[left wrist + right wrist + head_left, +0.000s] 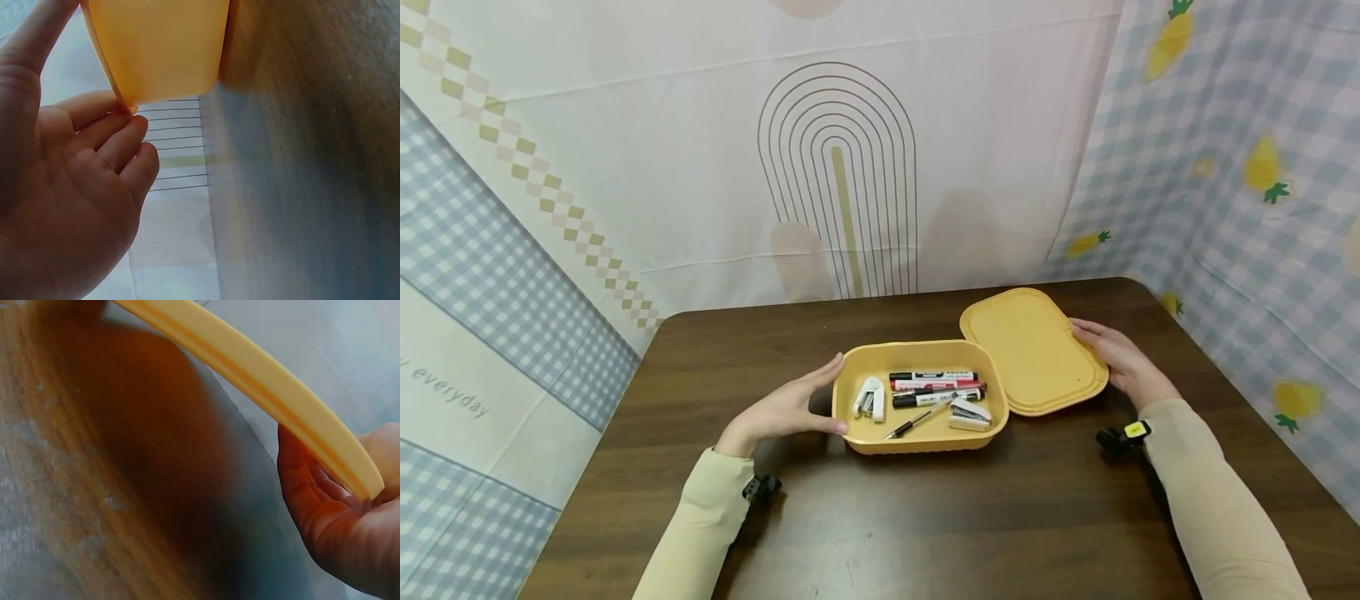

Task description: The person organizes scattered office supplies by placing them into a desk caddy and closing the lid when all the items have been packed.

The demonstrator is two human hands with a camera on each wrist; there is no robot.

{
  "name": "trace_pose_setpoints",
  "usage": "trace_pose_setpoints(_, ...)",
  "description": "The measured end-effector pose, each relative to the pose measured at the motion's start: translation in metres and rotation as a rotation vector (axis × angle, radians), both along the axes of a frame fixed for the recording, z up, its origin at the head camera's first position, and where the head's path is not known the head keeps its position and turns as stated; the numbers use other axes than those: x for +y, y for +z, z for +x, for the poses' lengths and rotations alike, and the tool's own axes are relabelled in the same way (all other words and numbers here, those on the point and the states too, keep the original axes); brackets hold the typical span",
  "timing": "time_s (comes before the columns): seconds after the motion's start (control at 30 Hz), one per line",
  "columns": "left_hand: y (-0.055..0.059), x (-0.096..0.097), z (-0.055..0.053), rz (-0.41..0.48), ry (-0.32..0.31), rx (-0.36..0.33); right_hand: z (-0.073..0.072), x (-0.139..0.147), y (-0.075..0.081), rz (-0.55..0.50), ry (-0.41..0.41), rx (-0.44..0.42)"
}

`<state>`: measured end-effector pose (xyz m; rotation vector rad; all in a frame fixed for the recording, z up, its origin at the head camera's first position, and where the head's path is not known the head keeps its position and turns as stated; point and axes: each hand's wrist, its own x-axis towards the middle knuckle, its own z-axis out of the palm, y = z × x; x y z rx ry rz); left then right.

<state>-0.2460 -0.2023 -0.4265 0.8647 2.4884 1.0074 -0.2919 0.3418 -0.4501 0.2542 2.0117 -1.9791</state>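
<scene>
A yellow plastic box (pixel 925 444) stands uncovered on the table. My left hand (pixel 782 410) holds its left end, thumb at the near corner and fingertips at the far one. In the left wrist view those fingertips touch the rim of the box (pixel 159 50). My right hand (pixel 1116 358) grips the yellow lid (pixel 1033 350) by its right edge, beside the box. The right wrist view shows the lid's edge (pixel 262 387) raised off the table, with fingers beneath it. Inside the box lie several markers (pixel 934 386), a pen (pixel 917 421), a white stapler (pixel 970 415) and a white stapler-like item (pixel 869 400).
The dark wooden table (pixel 880 525) extends in front of and around the box. A patterned cloth (pixel 700 167) hangs behind its far edge, and a checked cloth (pixel 1225 208) with yellow fruit prints hangs at the right. The lid's left part meets the box's right rim.
</scene>
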Motion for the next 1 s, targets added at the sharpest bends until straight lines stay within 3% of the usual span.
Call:
trace_pose_setpoints(0.33,0.003,0.002,0.001,-0.009,0.004,0.007,0.004,0.013,0.015,-0.156,-0.075,0.051)
trace_pose_setpoints(0.63,0.002,0.002,0.001,-0.006,-0.007,0.006,0.010,0.022,0.035,-0.278,-0.083,0.063)
trace_pose_setpoints(1.0,0.005,0.001,0.001,-0.013,-0.009,0.023,0.012,0.013,0.055,-0.320,0.008,0.079)
